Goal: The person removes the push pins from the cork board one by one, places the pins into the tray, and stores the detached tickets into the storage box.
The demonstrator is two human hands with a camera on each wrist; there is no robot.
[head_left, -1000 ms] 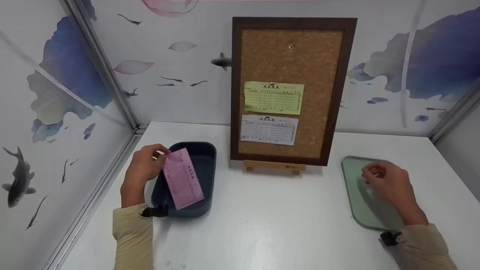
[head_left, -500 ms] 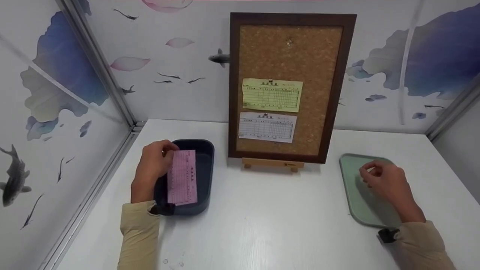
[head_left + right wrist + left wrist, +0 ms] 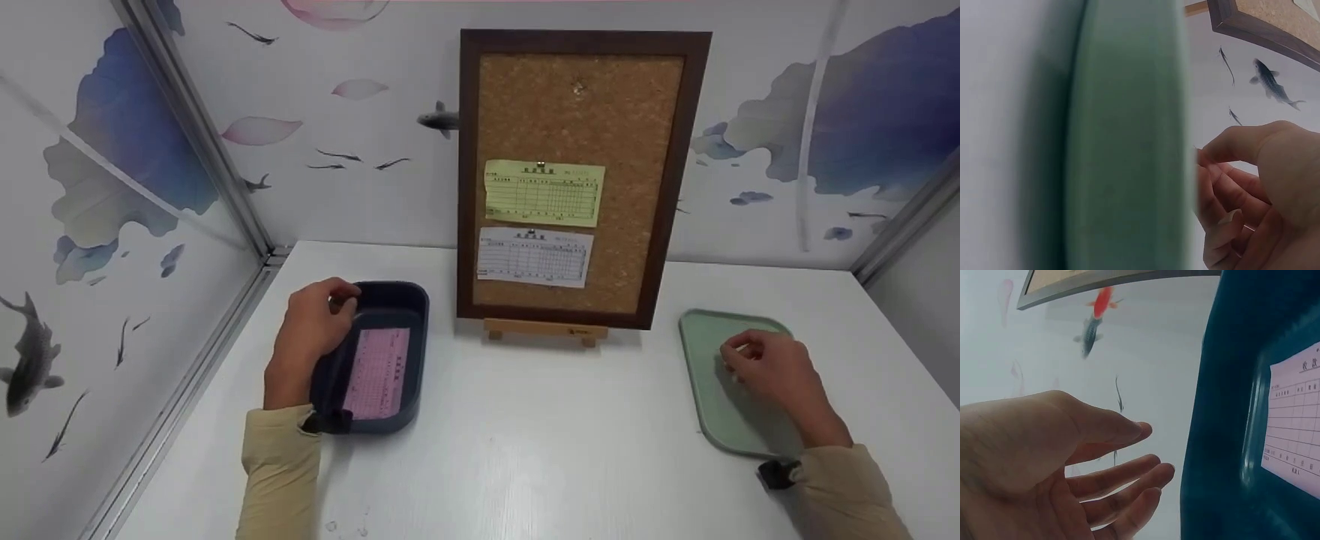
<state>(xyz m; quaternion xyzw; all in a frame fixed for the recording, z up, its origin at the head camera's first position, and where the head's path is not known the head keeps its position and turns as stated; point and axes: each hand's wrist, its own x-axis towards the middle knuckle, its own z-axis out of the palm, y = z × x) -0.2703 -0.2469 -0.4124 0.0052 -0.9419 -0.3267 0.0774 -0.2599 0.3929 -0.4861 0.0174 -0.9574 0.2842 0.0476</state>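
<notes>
Bright, even light; soft shadows under the cork board (image 3: 581, 176); wrist views are blurred close up.

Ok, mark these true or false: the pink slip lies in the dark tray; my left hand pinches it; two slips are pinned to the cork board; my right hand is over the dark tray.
1. The pink slip lies flat in the dark tray. True.
2. The left hand pinches it. False: its fingers are relaxed beside the tray, holding nothing.
3. Two slips are pinned to the cork board. True: the yellow slip above the white slip.
4. The right hand is over the dark tray. False: it is over the green tray.
</notes>
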